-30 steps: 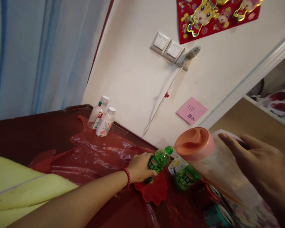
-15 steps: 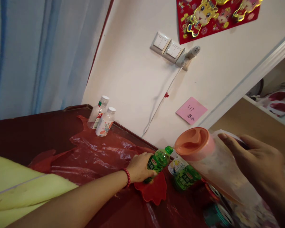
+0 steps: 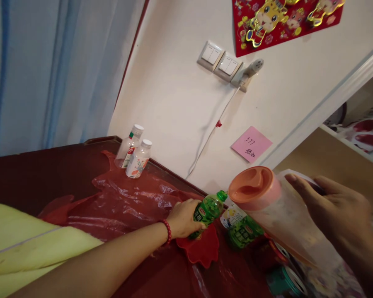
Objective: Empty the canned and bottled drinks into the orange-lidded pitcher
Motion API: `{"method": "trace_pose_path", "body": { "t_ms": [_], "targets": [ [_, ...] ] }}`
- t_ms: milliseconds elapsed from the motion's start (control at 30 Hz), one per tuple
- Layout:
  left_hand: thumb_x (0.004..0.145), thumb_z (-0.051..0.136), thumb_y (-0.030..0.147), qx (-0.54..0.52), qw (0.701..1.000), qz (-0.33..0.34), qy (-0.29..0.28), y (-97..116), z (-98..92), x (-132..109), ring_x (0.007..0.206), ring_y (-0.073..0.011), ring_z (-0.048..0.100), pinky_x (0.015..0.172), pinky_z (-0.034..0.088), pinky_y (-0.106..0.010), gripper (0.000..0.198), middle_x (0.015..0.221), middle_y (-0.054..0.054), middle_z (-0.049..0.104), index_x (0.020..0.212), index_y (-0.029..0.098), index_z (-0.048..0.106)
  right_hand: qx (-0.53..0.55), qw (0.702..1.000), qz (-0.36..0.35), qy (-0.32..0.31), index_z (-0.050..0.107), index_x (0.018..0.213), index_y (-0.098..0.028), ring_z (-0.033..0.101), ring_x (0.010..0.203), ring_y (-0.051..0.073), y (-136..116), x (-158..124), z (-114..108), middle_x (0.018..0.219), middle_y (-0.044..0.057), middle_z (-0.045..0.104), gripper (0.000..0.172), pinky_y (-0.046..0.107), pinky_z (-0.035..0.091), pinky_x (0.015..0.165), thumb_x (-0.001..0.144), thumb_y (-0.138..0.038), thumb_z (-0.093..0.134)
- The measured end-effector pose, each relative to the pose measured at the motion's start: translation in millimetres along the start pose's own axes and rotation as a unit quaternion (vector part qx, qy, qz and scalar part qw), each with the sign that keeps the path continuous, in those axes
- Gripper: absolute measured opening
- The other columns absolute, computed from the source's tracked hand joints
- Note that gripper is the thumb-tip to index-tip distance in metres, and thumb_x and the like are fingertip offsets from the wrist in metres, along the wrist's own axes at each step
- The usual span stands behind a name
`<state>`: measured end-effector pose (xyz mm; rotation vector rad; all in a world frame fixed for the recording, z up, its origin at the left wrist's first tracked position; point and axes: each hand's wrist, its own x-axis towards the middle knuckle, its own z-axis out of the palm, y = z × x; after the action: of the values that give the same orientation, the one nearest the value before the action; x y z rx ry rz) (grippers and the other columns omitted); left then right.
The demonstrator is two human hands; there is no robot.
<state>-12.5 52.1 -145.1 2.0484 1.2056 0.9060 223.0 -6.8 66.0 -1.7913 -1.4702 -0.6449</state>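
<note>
My left hand (image 3: 186, 219), with a red bead bracelet on the wrist, is wrapped round a green plastic bottle (image 3: 209, 209). The bottle tilts to the right above a red scalloped dish (image 3: 202, 250). On the right, my right hand (image 3: 338, 211) grips the handle of a translucent pitcher (image 3: 295, 223) with an orange lid (image 3: 251, 185). The pitcher leans left, its lid close to the neck of the green bottle. Whether liquid is flowing between them cannot be made out.
Two clear bottles with white caps (image 3: 137, 159) stand by the wall. A red plastic bag (image 3: 127, 203) lies on the dark red table (image 3: 27, 174). Another green bottle (image 3: 244, 231) and cans (image 3: 286, 281) are beneath the pitcher. Yellow cloth (image 3: 25, 236) lies left.
</note>
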Motion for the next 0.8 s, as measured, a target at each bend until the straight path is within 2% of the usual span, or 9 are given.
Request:
{"method": "trace_pose_path", "body": {
  "t_ms": [300, 533, 800],
  "targets": [
    [0.072, 0.084, 0.039, 0.001, 1.0, 0.005, 0.004, -1.4, 0.6, 0.4, 0.114, -0.0333, 0.069, 0.097, 0.054, -0.043, 0.062, 0.125, -0.009, 0.072, 0.128, 0.021, 0.067, 0.005, 1.0, 0.0, -0.002, 0.058, 0.058, -0.024, 0.044, 0.051, 0.02, 4.0, -1.1, -0.2, 0.044, -0.002, 0.041, 0.068, 0.032, 0.032, 0.055, 0.064, -0.092, 0.053],
    [0.072, 0.084, 0.039, 0.003, 1.0, 0.004, 0.002, -0.4, 1.1, 0.4, 0.114, -0.0334, 0.068, 0.097, 0.054, -0.042, 0.062, 0.125, -0.009, 0.073, 0.129, 0.021, 0.067, 0.008, 1.0, -0.011, 0.001, 0.053, 0.055, -0.024, 0.044, 0.051, 0.019, 4.2, -2.0, -0.5, 0.045, -0.002, 0.039, 0.07, 0.032, 0.031, 0.053, 0.066, -0.093, 0.052],
    [0.072, 0.084, 0.039, -0.001, 1.0, 0.009, 0.002, -1.5, 1.3, 0.3, 0.114, -0.0333, 0.068, 0.097, 0.054, -0.044, 0.063, 0.125, -0.009, 0.072, 0.129, 0.02, 0.067, 0.012, 1.0, -0.006, -0.001, 0.058, 0.059, -0.024, 0.043, 0.052, 0.019, 5.3, 0.0, 0.5, 0.045, -0.003, 0.039, 0.067, 0.032, 0.031, 0.055, 0.066, -0.091, 0.055]
  ]
}}
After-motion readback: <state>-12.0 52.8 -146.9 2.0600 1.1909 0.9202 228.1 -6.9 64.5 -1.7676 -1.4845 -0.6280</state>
